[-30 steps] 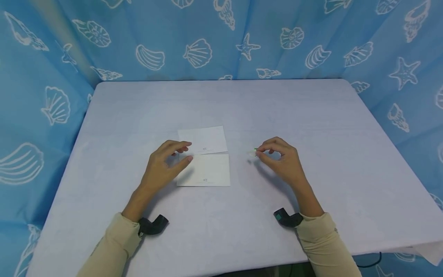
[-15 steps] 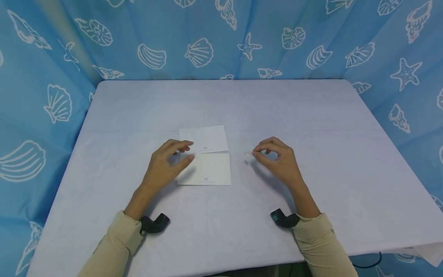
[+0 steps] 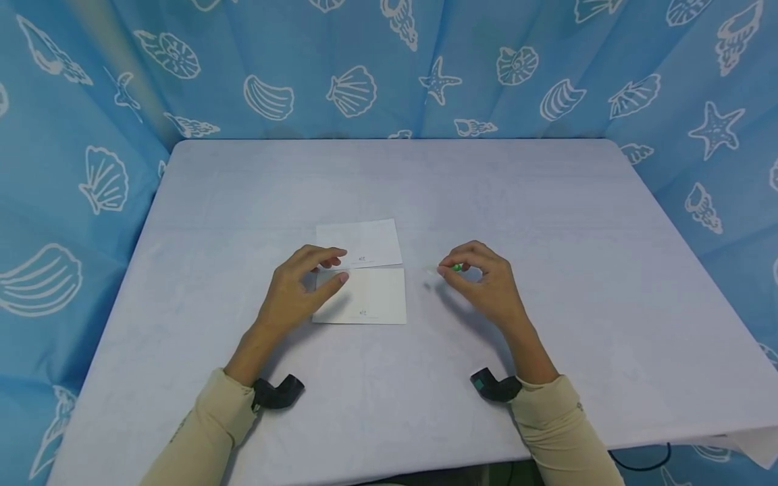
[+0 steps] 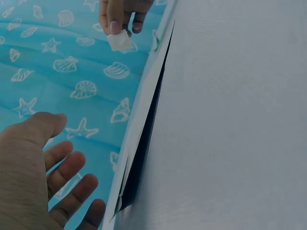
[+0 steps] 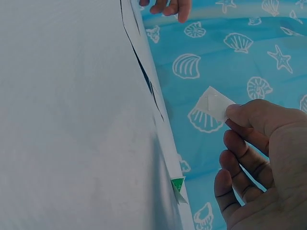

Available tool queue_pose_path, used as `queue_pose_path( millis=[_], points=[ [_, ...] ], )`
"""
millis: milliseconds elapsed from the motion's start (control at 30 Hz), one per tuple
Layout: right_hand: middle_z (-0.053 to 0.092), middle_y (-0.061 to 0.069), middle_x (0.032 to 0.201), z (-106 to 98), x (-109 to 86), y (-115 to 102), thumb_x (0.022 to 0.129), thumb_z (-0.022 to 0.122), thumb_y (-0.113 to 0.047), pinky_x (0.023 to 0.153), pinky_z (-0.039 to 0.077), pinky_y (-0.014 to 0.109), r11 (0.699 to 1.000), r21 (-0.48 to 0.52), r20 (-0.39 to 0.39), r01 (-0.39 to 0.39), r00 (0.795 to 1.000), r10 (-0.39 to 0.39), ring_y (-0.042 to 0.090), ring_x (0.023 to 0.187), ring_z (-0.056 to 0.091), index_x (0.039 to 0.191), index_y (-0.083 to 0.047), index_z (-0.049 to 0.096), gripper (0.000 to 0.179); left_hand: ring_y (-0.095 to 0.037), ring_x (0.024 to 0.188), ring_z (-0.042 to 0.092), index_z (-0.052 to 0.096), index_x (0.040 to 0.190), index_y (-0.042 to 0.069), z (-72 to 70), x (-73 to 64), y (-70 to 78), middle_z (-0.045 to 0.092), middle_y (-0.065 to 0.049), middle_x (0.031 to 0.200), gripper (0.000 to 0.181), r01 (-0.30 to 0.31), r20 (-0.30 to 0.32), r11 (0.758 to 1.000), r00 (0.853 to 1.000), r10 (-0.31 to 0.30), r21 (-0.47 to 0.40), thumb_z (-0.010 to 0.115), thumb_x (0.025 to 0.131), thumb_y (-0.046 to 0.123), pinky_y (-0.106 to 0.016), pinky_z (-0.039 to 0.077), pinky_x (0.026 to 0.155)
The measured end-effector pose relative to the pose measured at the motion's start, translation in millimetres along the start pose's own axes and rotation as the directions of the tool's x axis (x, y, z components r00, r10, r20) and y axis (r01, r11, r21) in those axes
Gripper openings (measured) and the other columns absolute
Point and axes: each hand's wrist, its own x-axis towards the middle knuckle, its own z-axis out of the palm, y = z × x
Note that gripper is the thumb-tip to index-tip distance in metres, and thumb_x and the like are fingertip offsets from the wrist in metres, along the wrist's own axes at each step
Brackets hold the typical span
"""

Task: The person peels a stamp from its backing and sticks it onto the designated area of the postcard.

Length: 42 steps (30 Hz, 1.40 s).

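My right hand (image 3: 483, 280) pinches a small whitish square piece (image 5: 214, 104) with a zigzag edge between thumb and index finger, held above the table to the right of the cards. The other fingers are loosely bent. My left hand (image 3: 304, 283) holds nothing; its thumb and fingers are apart, over the left side of two white cards. The far card (image 3: 365, 239) and the near card (image 3: 377, 297) lie one behind the other, each with a small dark print near its front edge. A small green-and-white piece (image 5: 178, 184) lies on the table near my right hand.
A white cloth (image 3: 389, 391) covers the table. Blue shell-patterned curtains (image 3: 304, 67) hang along the back and sides. Each wrist carries a black camera mount, the left mount (image 3: 277, 393) and the right mount (image 3: 495, 386). A dark cable (image 3: 641, 466) hangs past the front right edge.
My right hand has drifted left with the pinched piece, and more of the green piece now shows under its fingers. My left hand has shifted slightly right over the cards.
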Motion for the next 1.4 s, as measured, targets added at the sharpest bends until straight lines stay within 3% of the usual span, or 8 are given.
queue_pose_path(
  millis=[267,533,633,767,900,1167,1400],
  points=[
    [0.062,0.01,0.091,4.3,1.5,-2.9,0.078,0.071,-0.004,0.07,0.042,0.026,1.0,0.016,0.016,-0.013,1.0,0.013,0.032,0.082,0.054,0.084,-0.004,0.07,0.006,-0.012,0.096,0.055,0.061,0.118,0.022,2.4,1.3,3.0,0.059,0.007,0.103,0.036,-0.002,0.013,1.0,1.0,0.002,-0.016,0.066,0.084,0.034,-0.034,0.045,0.079],
    [0.062,0.011,0.092,9.3,3.7,-6.8,0.078,0.071,-0.003,0.071,0.044,0.042,1.0,0.029,0.02,0.002,1.0,-0.002,0.032,0.082,0.054,0.085,-0.003,0.07,0.007,-0.015,0.094,0.056,0.062,0.117,0.018,4.5,2.7,6.8,0.06,0.004,0.102,0.035,-0.02,0.01,0.999,1.0,0.02,-0.036,0.066,0.084,0.03,-0.035,0.045,0.078],
    [0.062,0.008,0.092,11.0,3.4,-3.6,0.079,0.072,-0.005,0.073,0.045,0.043,1.0,0.03,0.021,-0.005,1.0,0.004,0.026,0.085,0.055,0.085,-0.005,0.07,0.006,-0.014,0.095,0.056,0.063,0.116,0.016,5.8,3.4,8.4,0.06,0.004,0.103,0.035,-0.024,0.017,0.999,1.0,0.025,-0.047,0.066,0.084,0.029,-0.036,0.045,0.079],
    [0.061,-0.002,0.093,15.1,2.6,12.6,0.08,0.072,-0.015,0.075,0.046,0.036,1.0,0.006,0.028,-0.009,1.0,0.009,0.013,0.088,0.055,0.086,-0.014,0.071,0.006,-0.013,0.095,0.056,0.063,0.116,0.015,7.8,3.6,9.0,0.06,0.004,0.103,0.035,-0.02,0.024,0.999,0.999,0.021,-0.049,0.067,0.084,0.029,-0.035,0.045,0.079],
    [0.06,-0.009,0.095,18.4,2.5,26.2,0.081,0.072,-0.024,0.075,0.047,0.031,1.0,0.001,0.035,-0.008,0.999,0.008,0.009,0.09,0.055,0.086,-0.021,0.07,0.007,-0.013,0.096,0.056,0.063,0.116,0.016,9.8,3.9,9.6,0.06,0.004,0.103,0.034,-0.015,0.028,0.998,0.999,0.016,-0.063,0.066,0.084,0.03,-0.035,0.045,0.08],
    [0.06,-0.013,0.094,21.1,4.9,23.4,0.08,0.072,-0.028,0.075,0.047,0.028,1.0,0.001,0.045,-0.02,0.999,0.02,0.007,0.089,0.055,0.085,-0.023,0.07,0.007,-0.011,0.096,0.055,0.063,0.116,0.018,10.6,5.2,11.8,0.06,0.006,0.103,0.034,-0.015,0.029,0.999,0.999,0.017,-0.048,0.066,0.085,0.032,-0.033,0.045,0.08],
    [0.061,-0.008,0.093,22.9,6.2,21.9,0.08,0.072,-0.025,0.073,0.046,0.031,1.0,0.007,0.049,-0.012,0.999,0.012,0.01,0.087,0.055,0.085,-0.021,0.071,0.006,-0.012,0.096,0.056,0.063,0.116,0.02,11.4,6.8,13.6,0.06,0.006,0.103,0.034,0.006,0.034,0.998,0.999,-0.004,-0.062,0.065,0.085,0.033,-0.034,0.045,0.08]
  ],
)
